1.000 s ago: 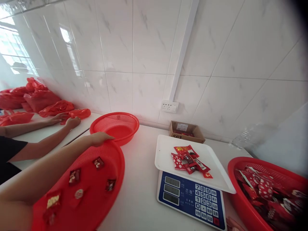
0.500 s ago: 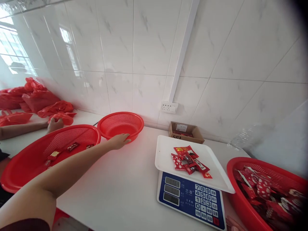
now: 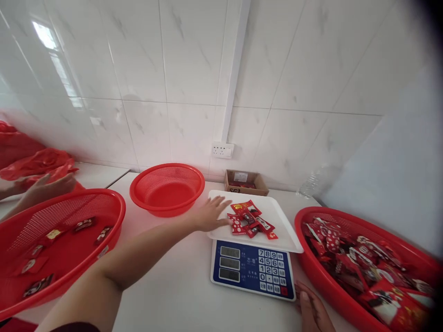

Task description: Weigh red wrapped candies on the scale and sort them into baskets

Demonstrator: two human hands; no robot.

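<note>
My left hand (image 3: 212, 215) reaches over the left side of the scale's white tray (image 3: 284, 226), fingers spread and holding nothing. Its fingertips are close to a small pile of red snack packets (image 3: 252, 218), one of them dotted with white. Below the tray is the scale's blue keypad panel (image 3: 252, 269); its display digits are too faint to read. At the scale's lower right corner, my right hand (image 3: 313, 308) rests with fingers extended, partly cut off by the frame's bottom. Right of it stands a red basket (image 3: 300, 230) full of mixed snack packets (image 3: 367, 263).
A red basket (image 3: 168, 210) with bare bottom stands by the wall. At left, a larger red basket (image 3: 116, 226) holds several packets. Another person's hands (image 3: 51, 189) handle a red plastic bag (image 3: 41, 161). Behind the tray are a cardboard box (image 3: 247, 180) and a clear plastic container (image 3: 313, 182).
My left hand has moved right, from the small red basket's rim to the scale tray. The view has turned right, showing more of my right hand. The packets on the tray look unchanged.
</note>
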